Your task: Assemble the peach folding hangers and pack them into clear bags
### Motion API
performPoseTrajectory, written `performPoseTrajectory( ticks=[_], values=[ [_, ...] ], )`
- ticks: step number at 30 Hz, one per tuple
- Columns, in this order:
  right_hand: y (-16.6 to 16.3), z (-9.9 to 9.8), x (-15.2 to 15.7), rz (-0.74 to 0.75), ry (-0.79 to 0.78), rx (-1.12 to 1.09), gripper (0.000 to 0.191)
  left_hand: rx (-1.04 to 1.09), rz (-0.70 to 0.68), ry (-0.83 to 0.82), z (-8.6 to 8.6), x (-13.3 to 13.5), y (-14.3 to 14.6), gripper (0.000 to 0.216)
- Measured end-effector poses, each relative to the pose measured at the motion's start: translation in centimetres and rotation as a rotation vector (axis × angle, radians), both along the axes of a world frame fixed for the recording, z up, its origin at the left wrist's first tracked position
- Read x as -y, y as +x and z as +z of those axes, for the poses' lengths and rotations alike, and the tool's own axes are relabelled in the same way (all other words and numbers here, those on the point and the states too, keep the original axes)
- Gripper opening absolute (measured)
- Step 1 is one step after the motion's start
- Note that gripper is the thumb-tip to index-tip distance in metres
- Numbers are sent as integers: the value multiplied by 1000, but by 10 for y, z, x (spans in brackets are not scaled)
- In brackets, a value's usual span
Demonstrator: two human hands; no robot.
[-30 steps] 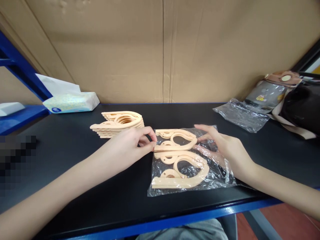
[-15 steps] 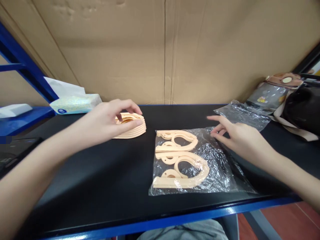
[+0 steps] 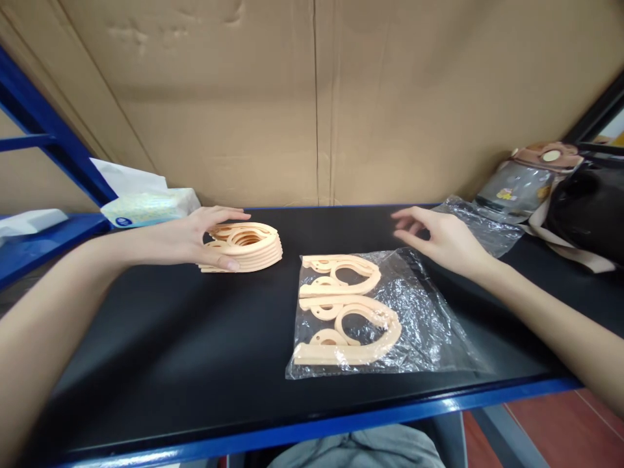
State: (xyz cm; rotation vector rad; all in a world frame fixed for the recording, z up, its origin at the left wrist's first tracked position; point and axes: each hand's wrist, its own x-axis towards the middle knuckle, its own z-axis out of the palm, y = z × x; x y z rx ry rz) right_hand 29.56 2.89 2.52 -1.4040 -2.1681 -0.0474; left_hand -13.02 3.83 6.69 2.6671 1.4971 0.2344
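Note:
A stack of beige plastic folding clothes hangers (image 3: 266,255) lies on the black table at centre left. My left hand (image 3: 205,239) is around its left end, thumb along the front side and fingers stretched across the back edge. How firmly it presses cannot be seen. Right of the stack, a clear plastic bag (image 3: 429,331) lies flat with folded hangers (image 3: 336,354) of the same kind inside. Above and behind the bag's far right corner hovers my right hand (image 3: 439,239), its fingers loosely bent and apart, with nothing in them.
A tissue pack (image 3: 151,207) stands at the back left beside a blue metal frame (image 3: 53,146). At the back right are crumpled clear plastic (image 3: 492,231), a drink bottle (image 3: 521,185) and a black bag (image 3: 589,208) with a strap. Cardboard (image 3: 219,117) walls off the table's back.
My left hand has moved from over the top of the stack to its left end, uncovering more of the hangers. My right hand has shifted slightly left and away from the bag.

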Motion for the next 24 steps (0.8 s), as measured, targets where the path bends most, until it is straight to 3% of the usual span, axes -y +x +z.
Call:
performPoseTrajectory(
  ticks=[9,13,19,24],
  values=[
    [-1,8,9,42,18,-133,25,60,180,-179,5,3,9,80],
    [-1,8,10,44,29,-139,26,85,194,-185,7,1,8,79],
    [-8,9,16,91,42,-210,25,184,111,43,11,10,33,80],
    [-34,15,41,253,-3,-272,30,140,-46,369,-8,39,87,82]
  ],
)
